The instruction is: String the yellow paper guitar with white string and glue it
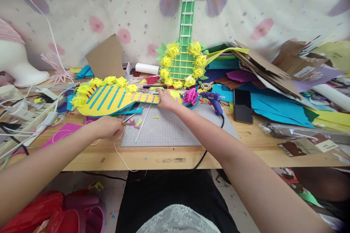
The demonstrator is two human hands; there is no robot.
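A yellow and blue craft guitar lies on its side across the table, with yellow paper roses along its body and a magenta rose at its head end. My right hand grips its neck, fingers over the top edge. Just below the body, my left hand is closed, its fingertips mostly hidden. A thin wooden stick shows by those fingers, and white string hangs beneath them; I cannot make out which of these is held.
A green craft guitar leans upright at the back. Under my arms is a grey cutting mat. To the right are a blue glue gun, a phone and stacked coloured paper. Cables and a power strip crowd the left.
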